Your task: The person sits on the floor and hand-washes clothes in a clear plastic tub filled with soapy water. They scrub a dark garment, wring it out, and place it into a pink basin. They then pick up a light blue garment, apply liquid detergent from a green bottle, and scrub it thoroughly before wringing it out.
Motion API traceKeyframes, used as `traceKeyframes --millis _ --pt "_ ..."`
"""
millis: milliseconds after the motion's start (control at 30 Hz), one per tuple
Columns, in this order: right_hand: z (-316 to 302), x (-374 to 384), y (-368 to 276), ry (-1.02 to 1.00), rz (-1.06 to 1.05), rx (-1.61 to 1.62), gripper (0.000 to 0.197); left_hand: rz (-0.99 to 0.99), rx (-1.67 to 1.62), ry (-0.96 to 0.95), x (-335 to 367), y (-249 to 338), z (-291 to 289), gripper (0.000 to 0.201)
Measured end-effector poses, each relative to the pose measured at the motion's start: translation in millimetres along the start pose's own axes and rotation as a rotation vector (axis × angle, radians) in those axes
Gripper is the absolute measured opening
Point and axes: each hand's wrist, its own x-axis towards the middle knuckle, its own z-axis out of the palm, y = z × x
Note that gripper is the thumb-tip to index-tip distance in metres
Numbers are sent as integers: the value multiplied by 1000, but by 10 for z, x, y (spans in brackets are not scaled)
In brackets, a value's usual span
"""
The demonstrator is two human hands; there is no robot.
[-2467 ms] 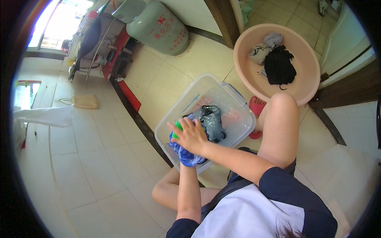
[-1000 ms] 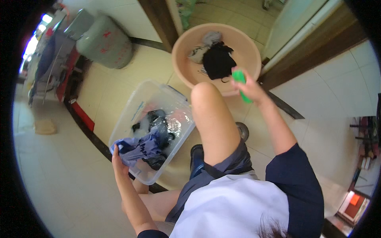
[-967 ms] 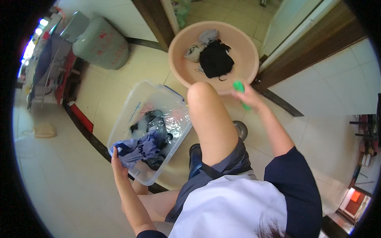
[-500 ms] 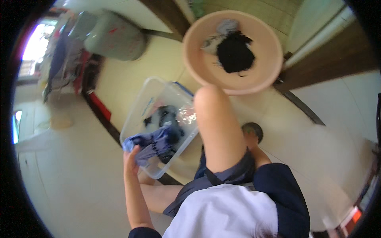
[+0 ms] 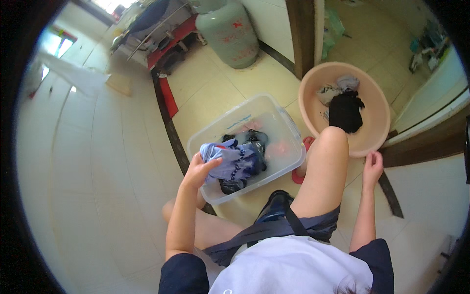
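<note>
My left hand (image 5: 198,170) is closed on the edge of a lavender-blue garment (image 5: 230,161) with dark trim, bunched over the near left side of a clear plastic tub (image 5: 282,171). Under and beside the garment lie dark clothes (image 5: 255,142) in the tub. My right hand (image 5: 373,164) has its fingers curled together at the near right rim of a large peach basin (image 5: 306,105); whether it grips the rim or something small does not show. A black cloth (image 5: 345,112) and pale grey cloths (image 5: 347,83) lie inside the basin.
My bent knee (image 5: 335,139) rises between tub and basin, with a red slipper (image 5: 297,176) below it. A grey-green gas cylinder (image 5: 227,34) stands at the back, beside a low shelf (image 5: 171,41). A wooden door frame (image 5: 302,36) is behind the basin.
The view has shifted, putting tub and basin lower and further right. My right hand has moved from beside my leg out to the basin's rim. My left hand still holds the garment.
</note>
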Motion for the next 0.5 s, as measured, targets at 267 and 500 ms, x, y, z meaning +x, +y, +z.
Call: traceKeyframes --millis 267,500 --pt "1407 -662 -2471 -1195 -822 427 122 101 94 -321 -262 522 -50 34" --pt "2230 -926 -2554 -1946 -440 -229 76 154 159 -343 -144 343 -493 37"
